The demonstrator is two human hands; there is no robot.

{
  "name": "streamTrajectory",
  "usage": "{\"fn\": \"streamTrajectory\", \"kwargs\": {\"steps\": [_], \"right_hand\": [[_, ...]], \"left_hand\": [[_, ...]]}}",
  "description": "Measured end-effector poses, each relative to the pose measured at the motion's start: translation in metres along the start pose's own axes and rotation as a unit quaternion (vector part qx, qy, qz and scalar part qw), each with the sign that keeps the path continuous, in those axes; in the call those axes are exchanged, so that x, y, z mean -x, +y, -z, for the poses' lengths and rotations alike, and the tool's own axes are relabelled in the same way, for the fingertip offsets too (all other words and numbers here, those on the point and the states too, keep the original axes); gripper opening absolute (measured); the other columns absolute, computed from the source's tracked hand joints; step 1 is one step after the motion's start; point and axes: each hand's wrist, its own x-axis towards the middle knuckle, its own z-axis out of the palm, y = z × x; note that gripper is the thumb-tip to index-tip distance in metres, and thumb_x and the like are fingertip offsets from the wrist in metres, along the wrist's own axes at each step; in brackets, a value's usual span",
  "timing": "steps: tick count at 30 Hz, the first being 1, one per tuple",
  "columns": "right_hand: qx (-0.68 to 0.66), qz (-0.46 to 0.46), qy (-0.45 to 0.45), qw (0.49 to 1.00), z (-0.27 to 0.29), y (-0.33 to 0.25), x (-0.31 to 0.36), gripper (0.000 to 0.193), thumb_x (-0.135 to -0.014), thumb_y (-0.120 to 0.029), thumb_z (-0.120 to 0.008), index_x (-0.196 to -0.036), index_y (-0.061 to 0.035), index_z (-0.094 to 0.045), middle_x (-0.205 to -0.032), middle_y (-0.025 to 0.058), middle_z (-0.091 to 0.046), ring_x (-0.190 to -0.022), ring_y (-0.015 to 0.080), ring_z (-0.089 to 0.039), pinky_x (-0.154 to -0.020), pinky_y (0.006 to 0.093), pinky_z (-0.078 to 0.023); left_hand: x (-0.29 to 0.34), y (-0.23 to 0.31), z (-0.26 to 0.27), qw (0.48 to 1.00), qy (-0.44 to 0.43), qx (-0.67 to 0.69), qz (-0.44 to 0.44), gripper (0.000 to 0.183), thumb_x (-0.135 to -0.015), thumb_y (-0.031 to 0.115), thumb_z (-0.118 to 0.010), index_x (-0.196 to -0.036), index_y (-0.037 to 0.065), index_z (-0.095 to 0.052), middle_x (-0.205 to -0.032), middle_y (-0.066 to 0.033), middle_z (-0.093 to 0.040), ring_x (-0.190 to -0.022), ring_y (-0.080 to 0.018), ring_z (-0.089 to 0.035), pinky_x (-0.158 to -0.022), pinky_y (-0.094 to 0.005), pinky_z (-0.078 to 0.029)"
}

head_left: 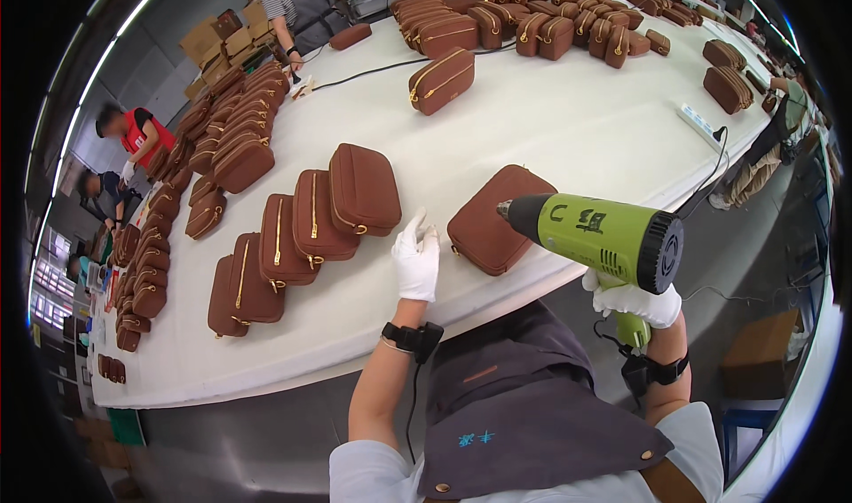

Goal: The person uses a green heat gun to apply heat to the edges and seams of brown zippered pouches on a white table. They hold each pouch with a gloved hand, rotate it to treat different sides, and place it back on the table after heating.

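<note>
My right hand (pixel 643 304), in a white glove, is wrapped round the grip of a green and black heat gun (pixel 596 235). The gun's metal nozzle points left over a brown bag (pixel 495 228) lying flat near the table's front edge. Left of that bag is my left hand (pixel 416 259), also gloved, with its fingers raised, apart and holding nothing. Beside it, on the far left side, stands a slanting row of brown zippered bags; the nearest one (pixel 365 190) is close to my fingertips without touching.
The white table (pixel 373 326) carries long rows of brown bags (pixel 240 148) at the left and a big cluster (pixel 532 24) at the back. One bag (pixel 442 82) stands alone mid-table. A power strip (pixel 701 123) with a cord lies at the right. Several co-workers stand around the table.
</note>
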Motion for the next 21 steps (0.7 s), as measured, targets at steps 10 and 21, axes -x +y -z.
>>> {"fn": "streamTrajectory", "kwargs": {"steps": [10,21], "right_hand": [[0.007,0.007,0.002,1.000,-0.007,-0.003,-0.006,0.045,-0.069,0.009,-0.068,-0.113,0.0016,-0.060,-0.087,0.0096,-0.065,-0.066,0.0162,-0.061,-0.056,0.0296,-0.053],[-0.018,-0.009,-0.004,1.000,-0.007,0.000,-0.010,0.040,-0.071,0.009,-0.068,-0.109,0.0019,-0.061,-0.086,0.0080,-0.065,-0.066,0.0151,-0.061,-0.057,0.0292,-0.053]], "left_hand": [[-0.024,0.041,-0.041,0.945,-0.221,-0.148,-0.191,0.048,-0.090,0.022,-0.064,-0.133,0.005,-0.053,-0.112,-0.0189,-0.066,-0.103,-0.0322,-0.065,-0.089,-0.0386,-0.051],[-0.028,0.038,-0.024,0.931,-0.251,-0.168,-0.204,0.053,-0.090,0.020,-0.062,-0.138,0.005,-0.047,-0.108,-0.0160,-0.068,-0.105,-0.0319,-0.063,-0.089,-0.0391,-0.050]]}}
